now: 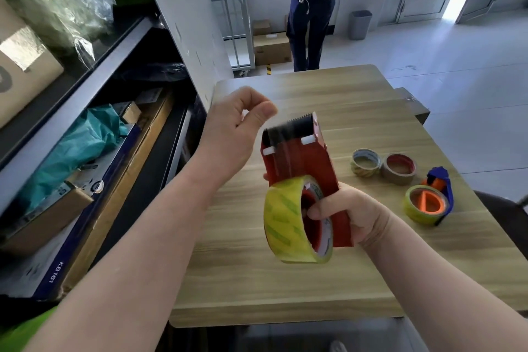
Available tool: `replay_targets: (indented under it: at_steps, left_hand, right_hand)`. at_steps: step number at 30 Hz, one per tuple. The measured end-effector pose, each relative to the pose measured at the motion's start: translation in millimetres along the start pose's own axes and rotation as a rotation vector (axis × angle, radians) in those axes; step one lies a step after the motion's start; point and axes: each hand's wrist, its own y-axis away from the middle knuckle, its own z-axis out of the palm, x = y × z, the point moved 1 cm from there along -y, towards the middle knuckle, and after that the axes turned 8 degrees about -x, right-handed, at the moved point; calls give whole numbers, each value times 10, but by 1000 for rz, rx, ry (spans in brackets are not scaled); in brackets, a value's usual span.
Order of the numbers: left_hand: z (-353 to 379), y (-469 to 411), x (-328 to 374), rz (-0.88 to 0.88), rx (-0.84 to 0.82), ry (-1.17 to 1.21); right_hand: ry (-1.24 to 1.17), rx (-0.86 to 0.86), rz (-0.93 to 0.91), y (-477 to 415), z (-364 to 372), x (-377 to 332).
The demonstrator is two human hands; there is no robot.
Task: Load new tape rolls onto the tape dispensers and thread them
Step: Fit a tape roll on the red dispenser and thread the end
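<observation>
Above the near tabletop (285,288), the right hand (351,217) grips a red dispenser (305,163) with a yellow roll (281,223) mounted on it. The left hand (231,134) is beside its blade with its fingers curled; I cannot tell whether they pinch tape. Right lie a loaded blue dispenser (441,180) and two rolls (365,164). Shelves (85,88) stand left, and a person (311,8) is far off.

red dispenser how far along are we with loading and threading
Done: blue dispenser with fitted roll lies on the table. In hand: right hand grips the red dispenser, yellow roll seated; left hand curls by its roller. Left: threading, tape end not discernible.
</observation>
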Motion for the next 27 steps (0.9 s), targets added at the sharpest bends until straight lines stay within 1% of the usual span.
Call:
replay_targets:
  at_steps: [2, 4, 8, 9, 12, 13, 16, 18, 21, 24, 27]
  left_hand:
    - [3, -39, 34, 14, -35, -90]
    - [11, -80, 75, 9, -9, -132]
    - [-111, -200, 133, -104, 149, 72]
    - [-160, -241, 128, -106, 138, 55]
    - [-230, -304, 93, -133, -15, 16]
    - [-221, -324, 58, -155, -41, 26]
    - [-134, -360, -52, -264, -52, 83]
    - [-58, -372, -104, -350, -118, 124]
    - [15, -354, -247, -572, -197, 306]
    - [29, -271, -495, -752, -146, 510]
    - [31, -173, -702, -814, -35, 506]
  right_hand:
    - [-6, -1, 15, -6, 20, -19]
    - [-31, -18, 7, -3, 18, -35]
    - [84, -64, 74, 22, 57, -51]
    - [112, -63, 86, 28, 62, -36]
    - [106, -34, 57, 21, 50, -2]
    - [118, -35, 41, 8, 57, -7]
    - [124, -18, 36, -32, 57, -41]
    - [105, -32, 41, -59, 27, -33]
    - [50, -89, 25, -97, 9, 2]
    - [-46, -116, -28, -101, 3, 34]
    - [-99, -9, -76, -91, 26, 16]
